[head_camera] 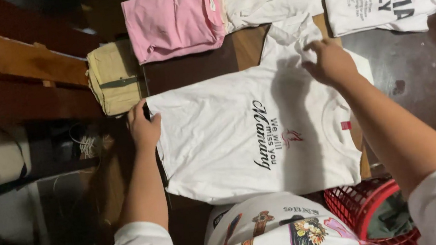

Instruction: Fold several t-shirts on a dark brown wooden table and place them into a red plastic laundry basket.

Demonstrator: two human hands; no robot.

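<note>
Dark wooden table: white printed cotton t-shirt lies flat, unfolded yet. Left hand pinches its hem, right hand grips the sleeve; folded pink shirt waits just beyond it.

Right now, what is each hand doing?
Left hand: closed on the hem edge of the white T-shirt.
Right hand: fingers pinching the same T-shirt near its sleeve.

A home, by the look of it: folded cotton shirts on a dark wooden table, a red plastic laundry basket, a slatted wooden bench.
</note>
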